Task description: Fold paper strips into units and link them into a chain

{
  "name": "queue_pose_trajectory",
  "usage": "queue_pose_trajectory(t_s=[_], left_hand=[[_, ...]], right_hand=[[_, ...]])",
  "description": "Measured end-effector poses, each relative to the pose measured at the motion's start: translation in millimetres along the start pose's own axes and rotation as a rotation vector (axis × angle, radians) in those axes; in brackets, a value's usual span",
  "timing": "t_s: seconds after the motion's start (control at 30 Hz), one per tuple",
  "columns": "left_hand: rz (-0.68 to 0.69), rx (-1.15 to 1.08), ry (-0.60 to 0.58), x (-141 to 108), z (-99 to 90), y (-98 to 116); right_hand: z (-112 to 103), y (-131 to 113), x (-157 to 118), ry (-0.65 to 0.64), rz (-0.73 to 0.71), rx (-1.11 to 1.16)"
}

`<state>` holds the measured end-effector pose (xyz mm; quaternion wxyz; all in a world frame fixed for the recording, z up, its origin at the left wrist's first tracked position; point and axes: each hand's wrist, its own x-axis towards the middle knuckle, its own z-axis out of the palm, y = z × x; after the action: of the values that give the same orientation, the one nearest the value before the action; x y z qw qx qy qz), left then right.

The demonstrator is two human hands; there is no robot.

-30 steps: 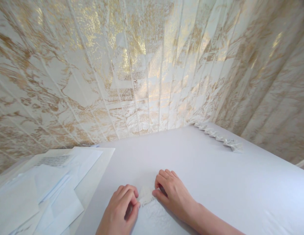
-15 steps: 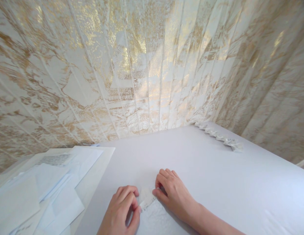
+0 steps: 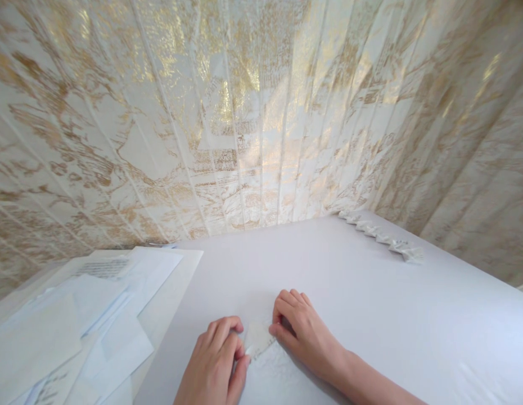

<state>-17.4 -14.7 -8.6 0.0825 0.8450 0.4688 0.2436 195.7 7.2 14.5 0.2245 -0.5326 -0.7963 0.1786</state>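
Observation:
Between my hands a thin, whitish, crinkled sheet [image 3: 267, 368] lies on the white table; whether it is paper or plastic film I cannot tell. Along its far side runs a folded-looking flap [image 3: 260, 336] with small dark print. My left hand [image 3: 217, 357] pinches the flap's left end between thumb and curled fingers. At the right end, my right hand [image 3: 301, 326] has thumb and forefinger closed on the edge, its other fingers curled. The sheet's near part runs out of the picture at the bottom.
A heap of loose papers [image 3: 109, 332], some printed, covers the table's left side. Several small folded white packets [image 3: 383, 239] stand in an overlapping row at the back right. Gold-patterned white curtains [image 3: 244, 140] hang behind the white table [image 3: 350, 315]. A clear crinkled film [image 3: 476, 382] lies near right.
The whole view has shifted slightly, so everything appears a little further right. Both hands keep their hold on the sheet, with hardly any movement relative to the table.

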Motion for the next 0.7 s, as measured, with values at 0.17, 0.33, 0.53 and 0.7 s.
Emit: queue_pose_trajectory(t_s=[0.17, 0.33, 0.53, 0.7], left_hand=[[-0.021, 0.053, -0.022, -0.1, -3.5, 3.5], [-0.071, 0.058, -0.036, 0.7, -5.4, 11.3], [-0.099, 0.038, -0.015, 1.5, -3.9, 15.6], [-0.069, 0.041, 0.034, 1.5, -1.6, 15.3]], right_hand=[[-2.0, 1.5, -1.9, 0.006, -0.034, 0.01], [-0.5, 3.6, -4.1, 0.023, -0.07, 0.005], [6.4, -4.3, -6.8, 0.054, 0.012, 0.035], [13.2, -10.4, -5.9, 0.055, 0.036, 0.027]])
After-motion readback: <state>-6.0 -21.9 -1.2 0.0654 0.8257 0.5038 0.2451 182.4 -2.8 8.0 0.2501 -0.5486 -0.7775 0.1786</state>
